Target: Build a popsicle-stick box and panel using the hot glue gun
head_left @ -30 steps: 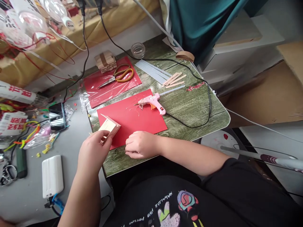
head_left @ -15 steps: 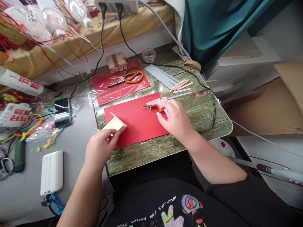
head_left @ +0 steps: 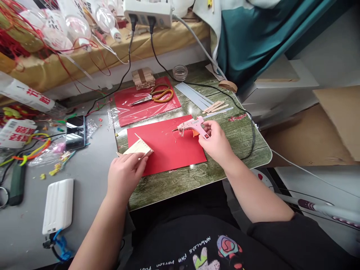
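Note:
My left hand (head_left: 125,174) is closed on a small piece built of pale wooden craft sticks (head_left: 137,147), pinching its near edge over the left part of a red sheet (head_left: 168,153). The fingers cover part of its lower side. At the sheet's right side, my right hand (head_left: 216,144) has thumb and fingers around the handle end of a pink hot glue gun (head_left: 194,125) with an orange trigger. Its nozzle points left, and stringy dried glue clings near the tip. A glue stick (head_left: 218,113) lies behind the gun.
Scissors (head_left: 160,95) and bundled craft sticks (head_left: 143,78) rest on a wrapped red pack (head_left: 149,108). Glue sticks (head_left: 192,95) and loose craft sticks (head_left: 216,107) lie to its right. A black cord (head_left: 250,127) curves along the right. A phone (head_left: 75,131) and power bank (head_left: 59,205) are left.
My right hand has shifted right, back along the glue gun's handle, exposing more of it; the gun has turned slightly. My left hand keeps the wooden piece. The view has moved a little.

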`<state>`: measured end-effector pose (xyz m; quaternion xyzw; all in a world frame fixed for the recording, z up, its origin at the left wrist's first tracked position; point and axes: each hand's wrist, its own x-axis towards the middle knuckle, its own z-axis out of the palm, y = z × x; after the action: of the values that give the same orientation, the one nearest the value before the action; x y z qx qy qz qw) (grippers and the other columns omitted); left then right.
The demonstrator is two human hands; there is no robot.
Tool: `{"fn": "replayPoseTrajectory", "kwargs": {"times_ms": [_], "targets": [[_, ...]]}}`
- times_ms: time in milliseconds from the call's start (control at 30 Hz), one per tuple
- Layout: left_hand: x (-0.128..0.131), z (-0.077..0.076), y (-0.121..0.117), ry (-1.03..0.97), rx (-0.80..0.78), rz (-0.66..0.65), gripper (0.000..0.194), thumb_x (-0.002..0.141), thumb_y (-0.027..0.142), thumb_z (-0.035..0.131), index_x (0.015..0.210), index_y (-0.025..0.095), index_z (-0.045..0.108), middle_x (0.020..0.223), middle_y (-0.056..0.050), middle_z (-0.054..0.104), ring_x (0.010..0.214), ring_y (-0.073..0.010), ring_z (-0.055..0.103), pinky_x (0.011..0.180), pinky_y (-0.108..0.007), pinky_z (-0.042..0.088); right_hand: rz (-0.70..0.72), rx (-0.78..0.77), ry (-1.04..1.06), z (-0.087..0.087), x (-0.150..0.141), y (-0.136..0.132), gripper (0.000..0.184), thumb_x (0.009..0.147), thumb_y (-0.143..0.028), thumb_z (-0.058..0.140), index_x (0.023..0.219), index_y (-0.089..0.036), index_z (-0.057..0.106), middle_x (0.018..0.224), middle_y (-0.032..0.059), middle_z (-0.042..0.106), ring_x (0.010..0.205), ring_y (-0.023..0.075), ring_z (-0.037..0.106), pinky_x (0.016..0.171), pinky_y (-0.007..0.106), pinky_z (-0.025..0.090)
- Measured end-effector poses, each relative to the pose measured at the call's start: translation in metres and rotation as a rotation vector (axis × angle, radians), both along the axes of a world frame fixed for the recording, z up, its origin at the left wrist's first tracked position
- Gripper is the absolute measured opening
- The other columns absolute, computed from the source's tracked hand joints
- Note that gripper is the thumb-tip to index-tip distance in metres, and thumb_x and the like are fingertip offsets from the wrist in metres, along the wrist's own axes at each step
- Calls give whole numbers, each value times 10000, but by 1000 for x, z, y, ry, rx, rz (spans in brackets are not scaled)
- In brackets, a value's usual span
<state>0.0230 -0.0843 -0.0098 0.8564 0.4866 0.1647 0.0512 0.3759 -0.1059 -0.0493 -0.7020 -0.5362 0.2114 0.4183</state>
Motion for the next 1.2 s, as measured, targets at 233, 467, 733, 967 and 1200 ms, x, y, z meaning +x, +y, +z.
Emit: {"fn": "replayPoseTrajectory", "kwargs": {"times_ms": [233,467,733,967,1200], "targets": [[3,-4,1,-51,32,12,147,1024,356,633,987,261,738,849,-5,771,761,-191,672,681,-321,411,163,-70,413,7,-5,-6,484,841,-256,742,1303,-210,609,1237,127,713,1112,273,709,1006,457,582],[3,-4,4,-75,-6,-48,168,1034,361,620,1008,252,746,805,-11,754,737,-185,667,667,-315,414,217,-112,571,22,-23,-12,606,866,-331,792,1394,-256,506,1278,113,734,1120,267,733,1039,463,570],[-18,6,29,-7,-133,-408,198,1063,329,567,1059,282,760,1031,-15,809,947,-194,729,843,-366,449,222,-244,629,33,-17,-9,343,860,-418,818,1120,-220,713,894,34,726,676,160,606,625,329,532],[-40,24,49,34,-192,-481,259,1038,266,557,988,361,793,1245,28,778,1276,-240,624,1063,-438,361,367,-264,675,50,-24,5,272,881,-362,794,1123,-253,734,1073,64,755,725,169,671,552,297,479],[-46,25,65,27,-273,-372,220,934,249,641,833,351,807,1378,26,715,1431,-306,512,1208,-535,310,656,-484,608,60,-42,41,457,882,-376,756,1324,-271,711,1158,98,764,733,175,685,501,272,463]]}}
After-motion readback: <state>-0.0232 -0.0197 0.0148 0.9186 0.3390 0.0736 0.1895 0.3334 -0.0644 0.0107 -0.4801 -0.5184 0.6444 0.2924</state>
